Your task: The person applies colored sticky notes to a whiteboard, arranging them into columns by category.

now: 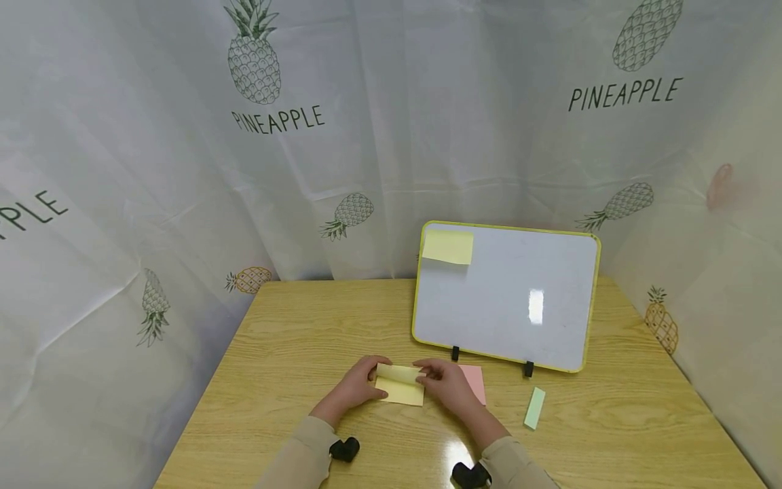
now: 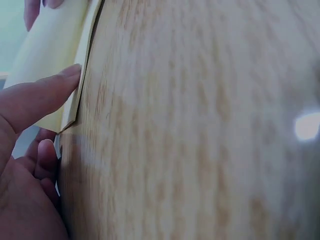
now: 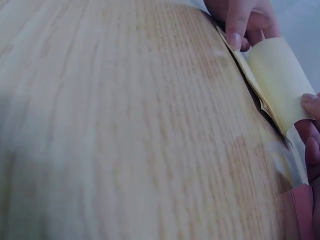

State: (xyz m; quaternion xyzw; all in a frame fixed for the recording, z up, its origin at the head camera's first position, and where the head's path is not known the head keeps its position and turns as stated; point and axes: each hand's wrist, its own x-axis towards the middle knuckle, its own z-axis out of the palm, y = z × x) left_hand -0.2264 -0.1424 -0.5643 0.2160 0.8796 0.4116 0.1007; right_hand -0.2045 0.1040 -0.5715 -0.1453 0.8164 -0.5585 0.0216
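A pad of yellow sticky notes lies on the table in front of me. My left hand holds its left end, and in the left wrist view the thumb presses on the pad's near edge. The top sheet is lifted and curls back from the pad. With thumb and fingers my right hand pinches the right side of this sheet, as the right wrist view also shows on the curled sheet. Part of a pink sticky note pad shows behind the right hand.
A yellow-framed whiteboard leans at the back right on black feet. One yellow sticky note is stuck at its upper left corner. A narrow green note pad lies right of my right hand. A pineapple-print curtain surrounds the wooden table.
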